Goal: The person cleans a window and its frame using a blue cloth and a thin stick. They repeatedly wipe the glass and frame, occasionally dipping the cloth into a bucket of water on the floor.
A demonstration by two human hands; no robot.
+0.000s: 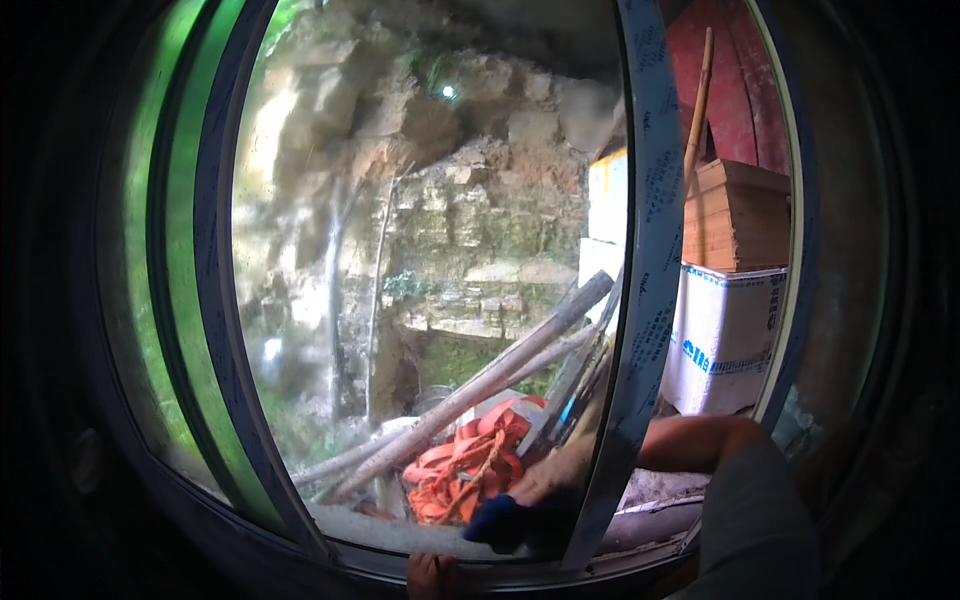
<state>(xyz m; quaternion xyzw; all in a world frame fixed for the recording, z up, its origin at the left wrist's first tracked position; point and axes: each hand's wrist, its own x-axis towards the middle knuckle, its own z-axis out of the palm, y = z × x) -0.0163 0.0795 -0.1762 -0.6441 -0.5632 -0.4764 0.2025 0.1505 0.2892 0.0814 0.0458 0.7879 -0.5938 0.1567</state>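
My left hand [433, 576] curls its fingers over the bottom rail of a sliding window frame [495, 576]. Through the gap at the right goes my right arm, in a grey sleeve [757, 525], and bends back behind the glass pane [450, 300]. Low on the outer side of that pane, my right hand [551, 476] holds a dark blue cloth [499, 521]. The fingers are mostly hidden by the cloth. The glass looks smeared and hazy, mostly on its left half. A blue-printed film covers the upright stile [649, 262] between pane and gap.
Behind the glass lie a heap of orange straps [469, 469], leaning wooden poles [480, 382] and a rough stone wall [480, 225]. Beyond the gap, a brown carton [739, 217] sits on a white foam box [724, 337] that bears writing. A bamboo pole [699, 112] leans there.
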